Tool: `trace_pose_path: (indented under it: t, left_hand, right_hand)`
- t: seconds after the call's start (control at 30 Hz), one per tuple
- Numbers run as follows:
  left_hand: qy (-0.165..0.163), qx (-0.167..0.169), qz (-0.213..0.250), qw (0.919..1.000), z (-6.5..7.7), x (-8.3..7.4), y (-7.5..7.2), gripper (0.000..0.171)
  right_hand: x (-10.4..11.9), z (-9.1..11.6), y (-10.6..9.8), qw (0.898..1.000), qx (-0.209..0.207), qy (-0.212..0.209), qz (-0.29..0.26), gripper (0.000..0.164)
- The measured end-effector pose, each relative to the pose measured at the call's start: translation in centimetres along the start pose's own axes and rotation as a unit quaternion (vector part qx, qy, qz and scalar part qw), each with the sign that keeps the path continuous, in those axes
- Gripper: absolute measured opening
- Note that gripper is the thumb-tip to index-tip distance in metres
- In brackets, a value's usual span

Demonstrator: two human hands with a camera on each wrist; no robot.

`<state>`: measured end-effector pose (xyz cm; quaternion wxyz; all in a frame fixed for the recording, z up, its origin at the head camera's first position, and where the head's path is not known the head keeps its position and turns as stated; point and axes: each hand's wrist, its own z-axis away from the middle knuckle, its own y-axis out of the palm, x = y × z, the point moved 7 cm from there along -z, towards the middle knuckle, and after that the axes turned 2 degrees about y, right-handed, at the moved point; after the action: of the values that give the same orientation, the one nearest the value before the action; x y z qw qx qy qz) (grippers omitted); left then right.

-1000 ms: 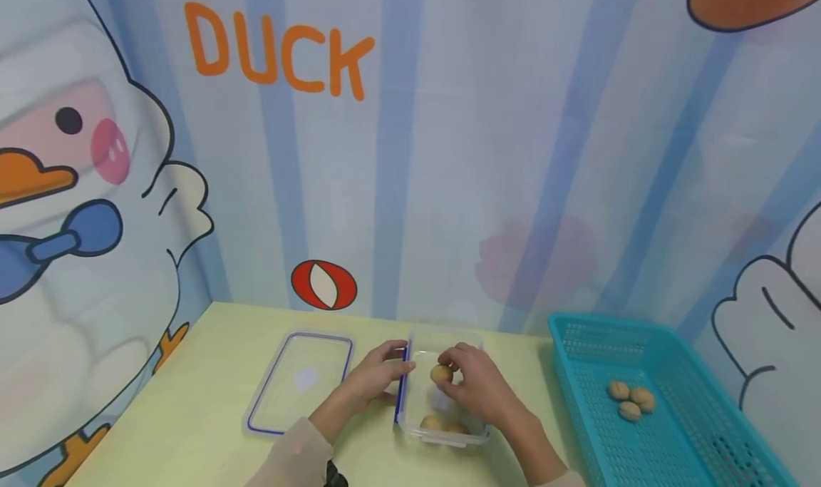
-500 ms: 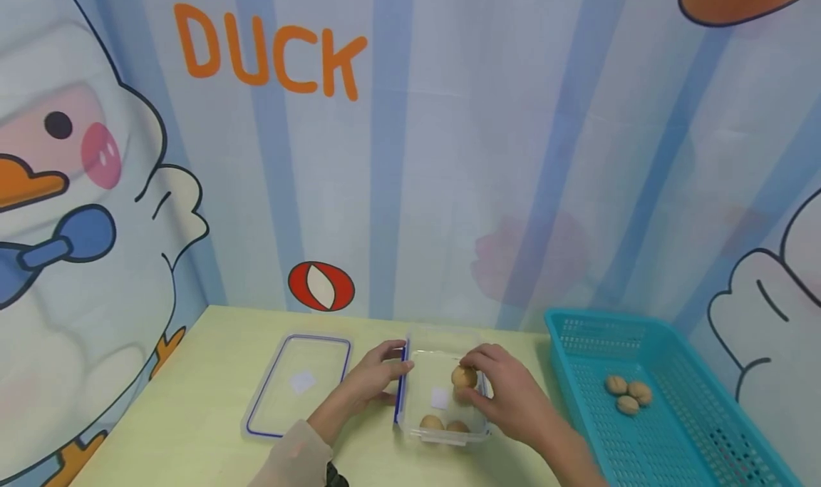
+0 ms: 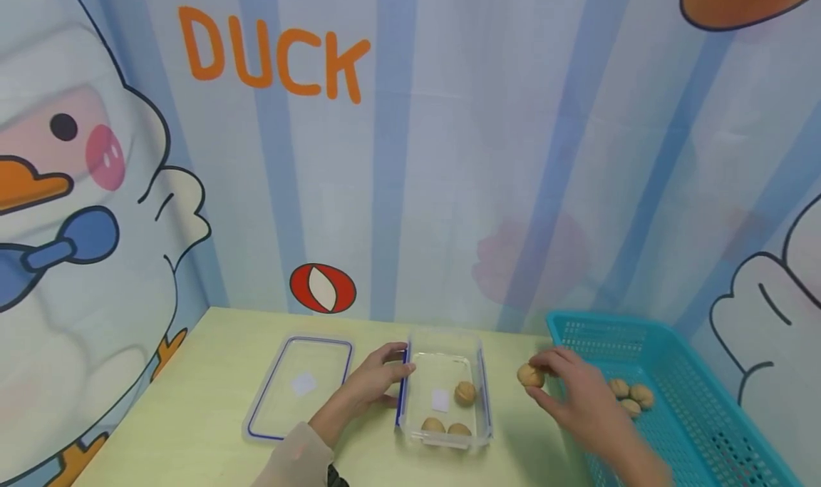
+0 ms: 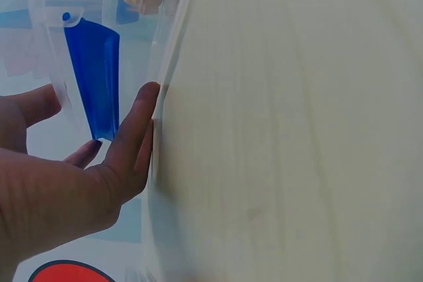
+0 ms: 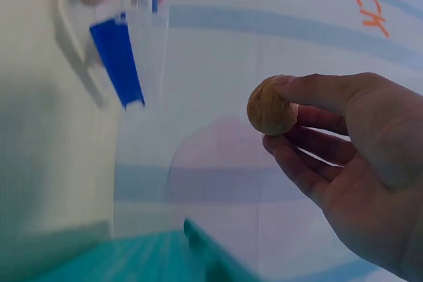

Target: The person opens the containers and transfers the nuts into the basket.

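My right hand [image 3: 580, 394] pinches a walnut [image 3: 530, 375] between thumb and fingertips, held up between the box and the basket. In the right wrist view the same walnut [image 5: 271, 107] shows at the fingertips. A clear plastic box [image 3: 442, 441] with blue side clips stands lidless on the table. Inside it, one walnut [image 3: 465, 393] lies by the right wall and two more sit at the front end. My left hand [image 3: 374, 378] grips the box's left side, its thumb over the rim. In the left wrist view, fingers [image 4: 132, 130] lie along the outer wall near a blue clip [image 4: 96, 77].
A turquoise basket [image 3: 599, 430] stands at the right, with three walnuts [image 3: 641, 396] in it, partly behind my right hand. The clear lid [image 3: 269, 433] with a blue seal lies flat on the table [image 3: 179, 401] at the left. A printed curtain [image 3: 442, 187] hangs behind.
My right hand has carried the walnut out of the box to the right, toward the basket. A walnut by the box's right wall is now uncovered. My left hand stays on the box.
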<state>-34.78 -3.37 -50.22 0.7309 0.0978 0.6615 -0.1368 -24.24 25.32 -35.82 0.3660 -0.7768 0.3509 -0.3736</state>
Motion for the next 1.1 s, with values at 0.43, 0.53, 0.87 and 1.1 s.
trace_pose_path:
  t: [0.43, 0.53, 0.87, 1.1]
  left_hand:
    - [-0.001, -0.003, -0.003, 1.0, -0.1, 0.2, 0.0, 0.065]
    - [-0.002, -0.002, -0.002, 1.0, -0.2, 0.3, 0.0, 0.065]
    - [-0.004, -0.003, 0.001, 1.0, -0.1, 0.3, 0.0, 0.066]
    - [-0.002, -0.006, 0.0, 1.0, 0.0, 0.2, -0.1, 0.067]
  right_hand:
    - [-7.9, 2.4, -2.3, 0.993, 0.023, 0.118, 0.019, 0.035]
    - [-9.1, 2.7, -2.2, 0.99, 0.038, 0.134, 0.019, 0.034]
    - [-12.0, 3.5, -0.9, 0.981, 0.071, 0.182, 0.005, 0.036]
    - [-12.1, 3.6, -0.3, 0.982, 0.069, 0.173, -0.007, 0.032]
